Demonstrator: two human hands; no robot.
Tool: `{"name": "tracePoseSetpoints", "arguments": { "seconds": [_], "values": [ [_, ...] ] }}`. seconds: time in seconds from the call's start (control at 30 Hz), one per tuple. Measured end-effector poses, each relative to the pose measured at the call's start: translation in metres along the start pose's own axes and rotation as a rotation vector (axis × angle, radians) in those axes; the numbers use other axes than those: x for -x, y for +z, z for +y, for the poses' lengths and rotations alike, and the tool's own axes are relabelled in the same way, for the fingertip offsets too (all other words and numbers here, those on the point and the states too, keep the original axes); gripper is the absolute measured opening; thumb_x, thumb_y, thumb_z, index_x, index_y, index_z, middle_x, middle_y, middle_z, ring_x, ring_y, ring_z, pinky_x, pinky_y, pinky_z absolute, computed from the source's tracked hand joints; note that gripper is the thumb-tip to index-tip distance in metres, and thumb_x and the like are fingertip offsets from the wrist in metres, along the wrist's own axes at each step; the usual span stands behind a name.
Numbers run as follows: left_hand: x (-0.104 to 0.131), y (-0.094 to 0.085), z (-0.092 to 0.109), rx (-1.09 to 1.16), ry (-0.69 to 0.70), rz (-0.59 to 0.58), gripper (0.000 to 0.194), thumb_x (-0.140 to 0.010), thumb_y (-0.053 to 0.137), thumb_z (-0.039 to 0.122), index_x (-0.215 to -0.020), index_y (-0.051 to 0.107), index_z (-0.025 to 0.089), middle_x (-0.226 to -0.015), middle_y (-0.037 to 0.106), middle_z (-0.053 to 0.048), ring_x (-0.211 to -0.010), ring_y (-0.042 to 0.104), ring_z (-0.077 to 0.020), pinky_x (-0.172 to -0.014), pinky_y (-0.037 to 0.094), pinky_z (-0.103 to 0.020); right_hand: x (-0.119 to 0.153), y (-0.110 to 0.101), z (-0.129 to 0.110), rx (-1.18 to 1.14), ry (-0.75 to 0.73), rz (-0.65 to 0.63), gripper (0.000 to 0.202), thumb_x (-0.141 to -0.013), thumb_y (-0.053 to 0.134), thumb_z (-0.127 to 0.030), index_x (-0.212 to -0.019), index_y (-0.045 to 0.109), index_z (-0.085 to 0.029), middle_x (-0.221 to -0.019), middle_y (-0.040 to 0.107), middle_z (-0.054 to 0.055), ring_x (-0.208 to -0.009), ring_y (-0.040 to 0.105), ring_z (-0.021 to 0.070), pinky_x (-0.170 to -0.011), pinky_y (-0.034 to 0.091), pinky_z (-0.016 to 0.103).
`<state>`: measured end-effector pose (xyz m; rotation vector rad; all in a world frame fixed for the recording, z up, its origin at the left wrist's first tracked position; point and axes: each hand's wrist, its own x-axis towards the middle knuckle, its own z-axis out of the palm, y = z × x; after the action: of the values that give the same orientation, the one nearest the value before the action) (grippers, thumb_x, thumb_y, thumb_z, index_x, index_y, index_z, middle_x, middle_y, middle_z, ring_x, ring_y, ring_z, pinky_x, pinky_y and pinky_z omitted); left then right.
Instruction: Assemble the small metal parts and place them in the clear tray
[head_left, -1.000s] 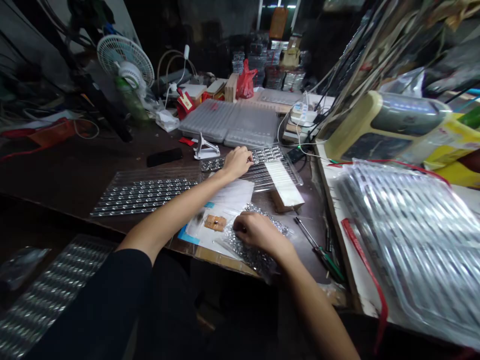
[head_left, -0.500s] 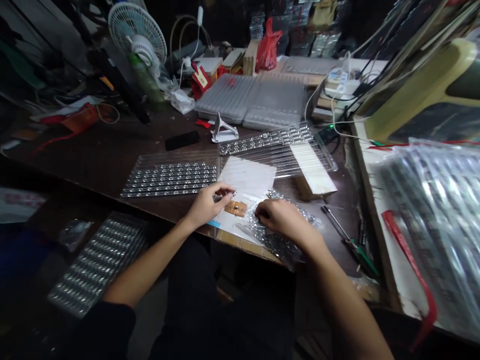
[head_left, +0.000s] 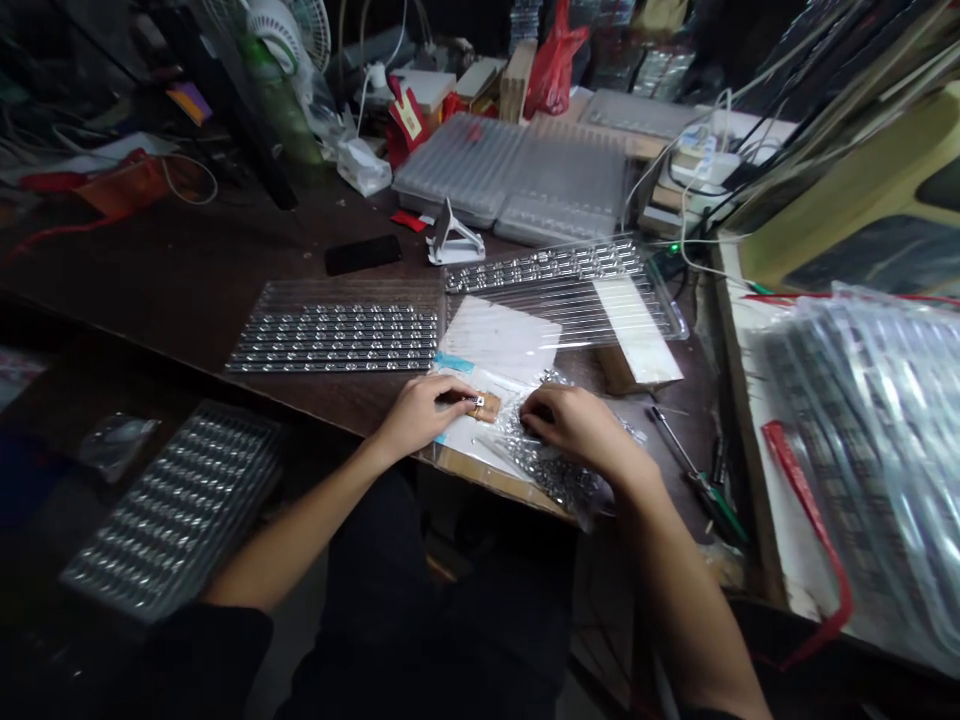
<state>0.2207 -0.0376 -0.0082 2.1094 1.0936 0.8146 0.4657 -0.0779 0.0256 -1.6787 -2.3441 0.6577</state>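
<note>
The brown block [head_left: 489, 407] lies on a white sheet [head_left: 463, 442], nr. the front edge of the dark counter [head_left: 172, 265]. The person's two hands are at its two sides. At the block's left end, the left hand [head_left: 429, 412] pinches a small metal part [head_left: 478, 401] b/w thumb and fingertips; whether this part touches the block, I cannot tell. To the right of the block, the right hand [head_left: 566, 425] has its fingers bent down at a pile of metal pcs [head_left: 536, 458], which lies on a clear plastic bag [head_left: 589, 500]. The fingertips are partly hidden, so I cannot tell if they grasp any pc.

Left of the block and a bit beyond it is the first tray [head_left: 352, 292], clear plastic, w/ rows of shiny pcs in its front part. Beyond the block and to its right is the second tray [head_left: 540, 315], filled only along its far side; its right end overlaps a white box [head_left: 637, 325]. Farther behind the block are a black phone [head_left: 364, 255] and a small white stand [head_left: 454, 240], approx. side by side, the phone to the left. Right of the block, past the right hand, lies a screwdriver [head_left: 701, 480] w/ green handle. Well below the block's level, to the left, is a stack of filled trays [head_left: 176, 510].
</note>
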Motion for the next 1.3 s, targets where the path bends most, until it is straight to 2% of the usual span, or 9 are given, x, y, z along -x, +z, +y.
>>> {"name": "tracePoseSetpoints", "arguments": {
  "seconds": [0.27,0.37,0.47,0.63,0.7,0.83,1.07,1.2,1.3],
  "values": [
    [0.002,0.001,-0.001,-0.036,0.093,0.031,0.008,-0.086,0.069,0.018,-0.090,0.076,0.020,-0.093,0.077,-0.004,-0.089,0.070,-0.0196,-0.082,0.053,-0.031,0.000,0.002,0.005,0.006,-0.036,0.016,0.011,-0.086,0.063,-0.015,-0.081,0.072,-0.019,-0.088,0.073,0.008,-0.078,0.066,0.0218,-0.069,0.046,0.030],
    [0.002,0.003,-0.001,-0.048,0.114,0.033,0.007,-0.086,0.069,0.018,-0.089,0.075,0.020,-0.093,0.077,-0.005,-0.089,0.070,-0.0198,-0.082,0.053,-0.031,0.000,0.002,0.003,-0.072,-0.059,0.046,0.011,-0.089,0.059,-0.016,-0.088,0.070,-0.018,-0.084,0.072,0.008,-0.074,0.066,0.0208,-0.067,0.047,0.030],
    [0.003,0.003,-0.001,-0.053,0.128,0.035,0.007,-0.086,0.069,0.018,-0.088,0.075,0.020,-0.092,0.077,-0.004,-0.088,0.069,-0.0197,-0.081,0.053,-0.031,-0.003,0.005,-0.001,-0.199,-0.110,0.146,0.018,-0.094,0.052,-0.017,-0.100,0.069,-0.017,-0.093,0.074,0.009,-0.083,0.068,0.0206,-0.075,0.050,0.030],
    [0.006,0.000,-0.003,-0.048,0.024,0.231,0.009,-0.090,0.063,0.019,-0.093,0.071,0.020,-0.095,0.075,-0.004,-0.091,0.068,-0.0195,-0.083,0.052,-0.032,-0.017,0.023,-0.012,-0.234,-0.101,0.290,0.016,-0.094,0.056,-0.021,-0.096,0.072,-0.019,-0.091,0.075,0.008,-0.080,0.069,0.0198,-0.074,0.052,0.029],
    [0.007,0.000,-0.003,-0.130,-0.015,0.211,0.007,-0.090,0.063,0.020,-0.093,0.070,0.021,-0.095,0.075,-0.003,-0.091,0.067,-0.0207,-0.083,0.050,-0.033,-0.022,0.030,-0.017,-0.236,-0.114,0.318,0.015,-0.093,0.058,-0.024,-0.092,0.072,-0.020,-0.088,0.074,0.006,-0.078,0.068,0.0192,-0.072,0.051,0.029],
    [0.010,0.003,-0.001,-0.288,-0.020,0.101,0.008,-0.089,0.063,0.021,-0.095,0.068,0.022,-0.100,0.074,-0.003,-0.095,0.063,-0.0235,-0.086,0.048,-0.036,-0.027,0.037,-0.025,-0.206,-0.205,0.230,0.022,-0.096,0.050,-0.017,-0.099,0.072,-0.020,-0.093,0.072,0.006,-0.082,0.068,0.0171,-0.074,0.052,0.027],
    [0.013,0.005,-0.005,-0.283,-0.020,0.106,0.011,-0.090,0.062,0.022,-0.099,0.067,0.022,-0.102,0.073,-0.004,-0.095,0.063,-0.0229,-0.087,0.048,-0.036,-0.025,0.040,-0.046,0.190,-0.224,0.117,0.018,-0.096,0.055,-0.016,-0.104,0.071,-0.018,-0.098,0.069,0.010,-0.092,0.063,0.0219,-0.082,0.050,0.031],
    [0.007,0.003,-0.003,-0.165,0.000,0.176,0.008,-0.089,0.064,0.022,-0.095,0.069,0.021,-0.095,0.074,-0.004,-0.090,0.065,-0.0216,-0.085,0.049,-0.035,-0.022,0.032,-0.042,0.042,-0.222,0.099,0.025,-0.098,0.051,-0.019,-0.114,0.069,-0.023,-0.102,0.070,0.007,-0.093,0.064,0.0194,-0.081,0.051,0.028],
    [0.000,0.003,0.007,-0.079,0.038,0.180,0.006,-0.086,0.067,0.022,-0.092,0.070,0.021,-0.091,0.074,-0.004,-0.087,0.066,-0.0206,-0.082,0.050,-0.034,-0.016,0.019,-0.026,-0.100,-0.194,0.253,0.025,-0.098,0.051,-0.025,-0.115,0.069,-0.024,-0.112,0.070,0.008,-0.099,0.066,0.0207,-0.086,0.052,0.031]
  ]
}}
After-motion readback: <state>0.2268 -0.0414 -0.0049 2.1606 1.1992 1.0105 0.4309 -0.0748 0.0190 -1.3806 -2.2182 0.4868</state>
